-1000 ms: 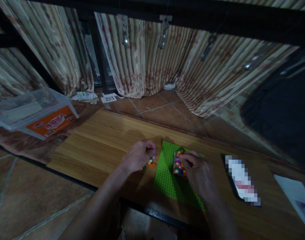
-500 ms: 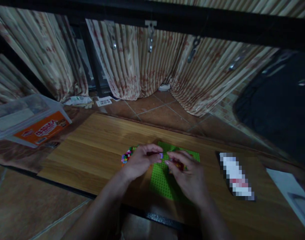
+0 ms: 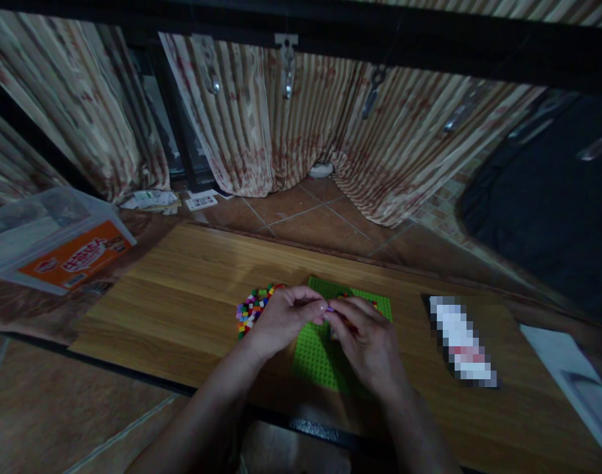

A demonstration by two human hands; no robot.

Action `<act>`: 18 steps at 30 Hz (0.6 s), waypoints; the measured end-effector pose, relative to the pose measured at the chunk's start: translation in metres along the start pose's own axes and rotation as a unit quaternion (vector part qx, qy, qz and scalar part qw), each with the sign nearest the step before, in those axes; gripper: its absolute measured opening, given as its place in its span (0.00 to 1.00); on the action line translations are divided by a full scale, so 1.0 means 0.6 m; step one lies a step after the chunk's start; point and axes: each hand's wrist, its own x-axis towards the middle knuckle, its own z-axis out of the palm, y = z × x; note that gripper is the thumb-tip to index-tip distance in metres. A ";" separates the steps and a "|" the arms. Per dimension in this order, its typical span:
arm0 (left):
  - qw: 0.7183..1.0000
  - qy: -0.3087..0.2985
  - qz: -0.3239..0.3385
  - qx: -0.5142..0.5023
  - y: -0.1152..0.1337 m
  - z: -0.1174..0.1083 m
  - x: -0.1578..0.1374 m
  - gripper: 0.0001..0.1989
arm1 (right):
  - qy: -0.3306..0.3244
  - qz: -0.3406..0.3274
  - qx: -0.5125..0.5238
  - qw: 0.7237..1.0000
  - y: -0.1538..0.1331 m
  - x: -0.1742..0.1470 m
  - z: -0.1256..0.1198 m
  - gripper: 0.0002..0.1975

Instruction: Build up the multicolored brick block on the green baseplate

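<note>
A green studded baseplate [image 3: 315,359] lies on the wooden table [image 3: 182,289]. My left hand [image 3: 283,319] and my right hand [image 3: 364,342] meet over its far part, fingertips together around a small purple brick [image 3: 329,309]. A multicoloured brick block [image 3: 372,304] on the plate is mostly hidden behind my right hand. Just left of my left hand lies a pile of small coloured bricks [image 3: 251,308].
A clear plastic box with an orange label [image 3: 58,243] sits at the table's left end. A flat dark object with a pixelated face [image 3: 461,342] lies to the right, with a white sheet [image 3: 567,368] beyond. Striped curtains [image 3: 291,125] hang behind over tiled floor.
My left hand left the loose brick pile and moved right with a small purple brick. Both hands now meet over the baseplate, and the pile is uncovered.
</note>
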 end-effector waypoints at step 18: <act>0.832 0.148 0.001 0.534 0.022 -0.099 -0.005 0.12 | -0.011 0.145 -0.002 0.989 0.051 -0.005 -0.050 0.10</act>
